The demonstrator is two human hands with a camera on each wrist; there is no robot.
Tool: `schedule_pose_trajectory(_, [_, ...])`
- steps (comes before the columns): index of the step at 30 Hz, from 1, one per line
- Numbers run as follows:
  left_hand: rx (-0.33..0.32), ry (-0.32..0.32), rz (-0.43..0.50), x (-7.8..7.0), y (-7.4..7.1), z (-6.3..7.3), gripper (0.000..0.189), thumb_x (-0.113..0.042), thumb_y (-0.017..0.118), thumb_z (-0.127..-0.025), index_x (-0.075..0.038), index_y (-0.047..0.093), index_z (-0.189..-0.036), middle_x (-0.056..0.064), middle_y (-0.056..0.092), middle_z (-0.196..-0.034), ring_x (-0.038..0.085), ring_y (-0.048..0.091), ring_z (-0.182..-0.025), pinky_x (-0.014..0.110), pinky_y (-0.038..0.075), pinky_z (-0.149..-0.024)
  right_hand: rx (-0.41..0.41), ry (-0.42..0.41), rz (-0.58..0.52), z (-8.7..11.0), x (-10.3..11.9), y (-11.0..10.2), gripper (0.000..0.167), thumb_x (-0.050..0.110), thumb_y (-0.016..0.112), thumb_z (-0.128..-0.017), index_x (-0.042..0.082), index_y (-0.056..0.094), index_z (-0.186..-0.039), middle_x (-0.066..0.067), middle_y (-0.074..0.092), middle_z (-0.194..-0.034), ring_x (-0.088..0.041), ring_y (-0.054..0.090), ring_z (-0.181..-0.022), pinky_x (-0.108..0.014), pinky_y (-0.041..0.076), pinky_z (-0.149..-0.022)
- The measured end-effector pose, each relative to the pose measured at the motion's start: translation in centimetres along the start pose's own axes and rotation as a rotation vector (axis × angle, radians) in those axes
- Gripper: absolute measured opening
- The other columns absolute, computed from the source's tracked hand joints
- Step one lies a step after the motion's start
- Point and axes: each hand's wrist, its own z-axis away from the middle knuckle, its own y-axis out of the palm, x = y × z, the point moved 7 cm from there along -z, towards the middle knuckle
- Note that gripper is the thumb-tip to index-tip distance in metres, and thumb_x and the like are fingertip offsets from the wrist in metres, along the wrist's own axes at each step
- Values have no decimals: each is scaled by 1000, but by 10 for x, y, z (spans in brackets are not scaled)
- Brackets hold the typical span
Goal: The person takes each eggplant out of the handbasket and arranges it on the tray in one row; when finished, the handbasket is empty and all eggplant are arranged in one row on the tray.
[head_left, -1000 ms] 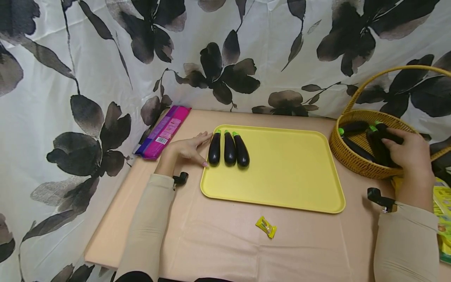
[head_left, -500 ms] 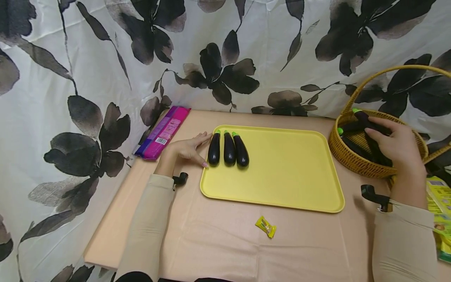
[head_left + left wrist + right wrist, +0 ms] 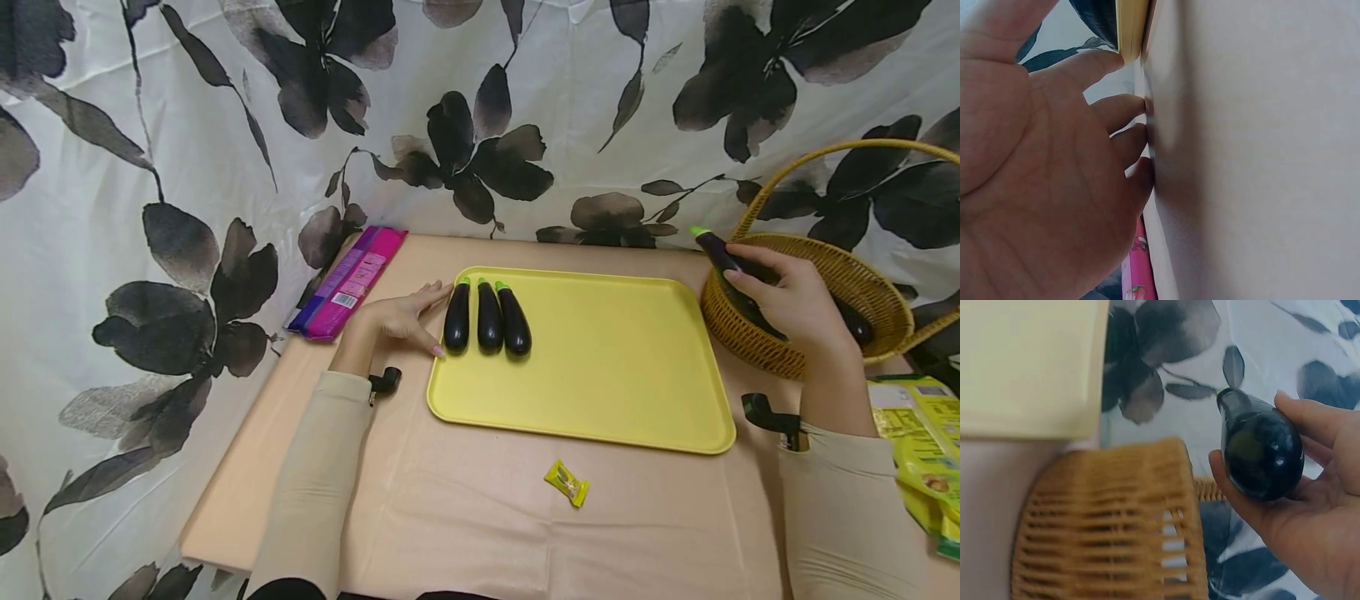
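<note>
My right hand [image 3: 791,300] grips a dark eggplant [image 3: 1263,450] with a green top, held over the left rim of the wicker basket [image 3: 757,354]. Other eggplants [image 3: 851,321] lie inside that basket, partly hidden behind the hand. On the left part of the yellow tray [image 3: 600,367] rest three eggplants [image 3: 490,318] side by side, green tops toward the back. At the tray's left edge my left hand [image 3: 401,321] has its fingers spread; in the left wrist view its fingertips [image 3: 1138,134] touch the table and the tray's side.
A pink and purple packet [image 3: 348,283] lies at the table's back left. In front of the tray is a small yellow wrapped candy [image 3: 567,482]. Yellow packages [image 3: 915,450] sit at the right, near the basket. A floral curtain [image 3: 585,108] hangs behind the table.
My right hand has lifted an eggplant from among those in the basket and carried it left, to above the basket's left rim. The left hand has stayed at the tray's edge.
</note>
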Motion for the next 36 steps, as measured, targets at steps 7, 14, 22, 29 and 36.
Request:
schedule_pose_trajectory(7, [2,-4,7,-3,1,1,136,-49,97,-67,-26,10,-169,3,-9,-177,26,-14,-163,55,-5,-131,96,-37,-24,-3,15,21,56,47,55,-106,25,49,-157,-19,40,-164,-42,44,-143,-62,44,-108])
schedule_pose_trajectory(14, [1,-1,17,-3,1,-1,135,-46,97,-69,-26,8,-169,3,-8,-177,27,-14,-163,57,-5,-131,146,-158,-2,-7,28,39,49,39,58,-107,23,55,-153,-17,49,-159,-33,54,-129,-25,47,-91])
schedule_pose_trajectory(22, [-8,-8,2,-3,0,1,137,-50,97,-66,-27,10,-169,3,-8,-177,26,-13,-163,54,-5,-131,223,-187,-95,-9,40,67,48,32,60,-107,19,55,-153,-13,49,-160,-34,42,-148,-27,45,-104])
schedule_pose_trajectory(29, [0,-12,7,-3,1,1,137,-49,97,-67,-28,10,-169,3,-9,-177,25,-14,-163,55,-5,-131,250,-259,-107,-12,50,94,44,22,64,-105,11,60,-148,-17,55,-153,-34,45,-145,-40,45,-109])
schedule_pose_trajectory(36, [4,-11,30,-3,2,1,135,-46,97,-68,-27,10,-169,4,-10,-177,26,-15,-163,55,-6,-131,279,-299,-53,-12,60,113,45,24,66,-104,12,61,-147,-19,57,-151,-34,52,-138,-36,49,-98])
